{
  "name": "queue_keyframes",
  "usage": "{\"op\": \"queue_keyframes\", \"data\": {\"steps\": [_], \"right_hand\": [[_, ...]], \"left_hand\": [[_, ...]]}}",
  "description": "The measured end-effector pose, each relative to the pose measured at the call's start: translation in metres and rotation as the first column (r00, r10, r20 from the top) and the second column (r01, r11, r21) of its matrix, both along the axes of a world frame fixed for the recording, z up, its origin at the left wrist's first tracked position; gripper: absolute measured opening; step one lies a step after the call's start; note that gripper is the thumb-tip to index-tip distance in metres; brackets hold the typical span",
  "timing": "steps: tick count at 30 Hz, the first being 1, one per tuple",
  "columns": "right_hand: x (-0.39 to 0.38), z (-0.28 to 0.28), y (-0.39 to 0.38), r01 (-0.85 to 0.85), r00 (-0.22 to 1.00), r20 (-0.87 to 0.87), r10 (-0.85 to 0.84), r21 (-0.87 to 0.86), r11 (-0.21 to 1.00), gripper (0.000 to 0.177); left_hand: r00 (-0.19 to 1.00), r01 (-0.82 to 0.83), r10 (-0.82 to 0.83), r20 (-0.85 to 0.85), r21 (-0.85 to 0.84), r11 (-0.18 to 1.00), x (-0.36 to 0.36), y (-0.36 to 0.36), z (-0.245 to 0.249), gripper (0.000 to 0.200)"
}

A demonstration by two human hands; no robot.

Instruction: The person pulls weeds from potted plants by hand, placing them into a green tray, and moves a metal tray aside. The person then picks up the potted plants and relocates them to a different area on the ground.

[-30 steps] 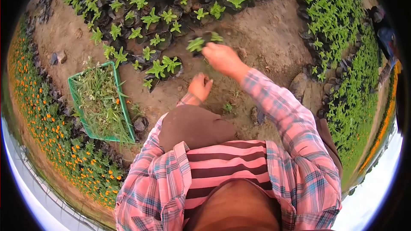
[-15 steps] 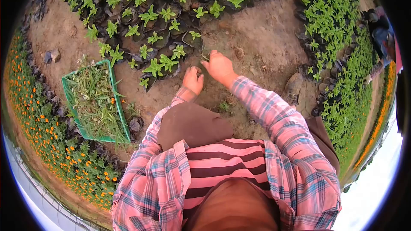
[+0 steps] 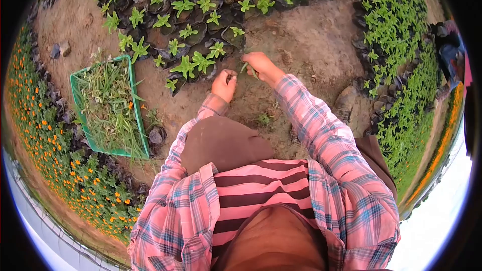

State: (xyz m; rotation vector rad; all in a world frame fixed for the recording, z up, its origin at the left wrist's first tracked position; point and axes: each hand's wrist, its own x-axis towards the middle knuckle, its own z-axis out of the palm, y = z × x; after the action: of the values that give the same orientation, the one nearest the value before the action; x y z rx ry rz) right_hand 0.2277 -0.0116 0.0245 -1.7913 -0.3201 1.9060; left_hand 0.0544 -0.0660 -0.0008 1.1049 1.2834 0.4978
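My right hand (image 3: 259, 66) is closed on a thin green weed (image 3: 244, 68) that sticks out past its fingers, over bare brown soil. Just left of it, my left hand (image 3: 224, 85) hovers low with curled fingers; whether anything is in them is too small to tell. Both hands are at the lower edge of a bed of seedlings (image 3: 203, 62) in black bags. To the left, a green crate (image 3: 134, 88) holds a heap of pulled grass and weeds (image 3: 108, 105).
Orange flowers (image 3: 75, 180) grow along the left. Another seedling bed (image 3: 391, 35) runs down the right, with a person (image 3: 452, 55) beyond it. Stones (image 3: 64, 48) lie above the crate. A large stone (image 3: 346, 101) is right of my right forearm.
The view has shifted slightly. My right hand has turned, and more of the green weed now shows in it. My left hand has stayed close beside it with its fingers curled.
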Motion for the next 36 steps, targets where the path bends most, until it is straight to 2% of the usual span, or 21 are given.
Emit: {"op": "queue_keyframes", "data": {"steps": [1,3,7,8,10,11,12,14,15,16,18,20,22,24,26,28,29,31,33,35,36], "right_hand": [[0.001,0.001,-0.005,-0.008,1.000,-0.005,0.008,-0.006,1.000,0.015],[0.003,0.005,-0.018,0.119,0.959,-0.256,-0.119,-0.016,0.993,0.013],[0.025,0.060,-0.033,0.141,0.959,-0.262,-0.109,0.108,0.984,0.020],[0.039,0.067,-0.033,0.060,0.991,-0.130,-0.040,0.152,0.987,0.022],[0.056,0.071,-0.034,-0.029,1.000,0.014,0.026,0.183,0.983,0.024],[0.061,0.068,-0.034,-0.139,0.984,0.134,0.114,0.196,0.971,0.024],[0.067,0.064,-0.034,-0.248,0.948,0.251,0.196,0.195,0.949,0.024],[0.078,0.052,-0.040,-0.320,0.900,0.361,0.243,0.169,0.932,0.024],[0.082,0.051,-0.045,-0.377,0.862,0.416,0.290,0.143,0.915,0.023],[0.086,0.051,-0.058,-0.429,0.821,0.461,0.338,0.105,0.897,0.022],[0.093,0.048,-0.080,-0.493,0.761,0.501,0.412,0.033,0.869,0.021],[0.099,0.042,-0.103,-0.562,0.694,0.532,0.485,-0.022,0.827,0.021],[0.103,0.033,-0.129,-0.884,0.359,0.792,0.493,0.119,0.452,0.023],[0.093,0.040,-0.146,-0.922,0.299,0.766,0.569,0.077,0.380,0.023],[0.082,0.043,-0.157,-0.952,0.234,0.733,0.638,0.039,0.305,0.026],[0.074,0.035,-0.173,-0.987,0.012,0.740,0.673,-0.098,0.126,0.030],[0.073,0.030,-0.177,-0.988,-0.014,0.774,0.634,-0.106,0.108,0.027],[0.079,0.027,-0.177,-0.989,0.063,0.794,0.605,-0.032,0.145,0.020],[0.081,0.026,-0.172,-0.982,0.140,0.808,0.572,0.041,0.182,0.013],[0.086,0.036,-0.154,-0.901,0.376,0.723,0.580,0.139,0.410,0.015],[0.088,0.045,-0.143,-0.903,0.372,0.725,0.579,0.137,0.407,0.015]], "left_hand": [[1.000,-0.008,0.008,-0.005,-0.006,1.000,-0.001,0.001,0.005,0.015],[0.993,-0.078,0.086,0.084,-0.094,0.993,-0.002,0.003,0.012,0.016],[0.991,-0.117,0.124,0.050,-0.117,0.986,-0.001,0.006,0.012,0.024],[0.991,-0.115,0.122,0.058,-0.121,0.986,0.003,0.007,0.015,0.024],[0.936,0.089,-0.064,-0.347,0.055,0.994,0.014,0.017,0.042,0.029],[0.922,0.138,-0.024,-0.388,0.268,0.953,0.017,0.011,0.019,0.033],[0.923,0.139,-0.029,-0.383,0.264,0.954,0.019,0.015,0.021,0.033],[0.796,0.388,-0.156,-0.585,0.295,0.873,0.026,0.024,0.037,0.032],[0.779,0.417,-0.218,-0.588,0.226,0.880,0.028,0.029,0.035,0.030],[0.791,0.444,-0.187,-0.583,0.336,0.831,0.027,0.030,0.038,0.018],[0.830,0.404,-0.164,-0.533,0.372,0.836,0.027,0.032,0.023,0.014],[0.810,0.473,-0.144,-0.569,0.486,0.735,0.025,0.034,0.020,0.012],[0.830,0.454,-0.172,-0.531,0.462,0.762,0.021,0.035,0.019,0.012],[0.927,0.293,-0.183,-0.327,0.327,0.898,0.015,0.038,0.018,0.012],[0.946,0.275,-0.198,-0.257,0.312,0.909,0.012,0.028,0.028,0.013],[0.904,0.413,-0.428,-0.006,0.272,0.869,0.010,0.005,0.038,0.017],[0.853,0.510,-0.521,-0.042,0.288,0.811,0.010,-0.008,0.041,0.018],[0.794,0.597,-0.602,-0.089,0.302,0.743,0.010,-0.035,0.042,0.020],[0.523,0.851,-0.792,-0.315,0.249,0.463,0.009,-0.058,0.040,0.023],[0.511,0.859,-0.769,-0.384,0.274,0.433,0.009,-0.072,0.036,0.025],[0.500,0.866,-0.739,-0.452,0.296,0.404,0.010,-0.077,0.034,0.026]]}}
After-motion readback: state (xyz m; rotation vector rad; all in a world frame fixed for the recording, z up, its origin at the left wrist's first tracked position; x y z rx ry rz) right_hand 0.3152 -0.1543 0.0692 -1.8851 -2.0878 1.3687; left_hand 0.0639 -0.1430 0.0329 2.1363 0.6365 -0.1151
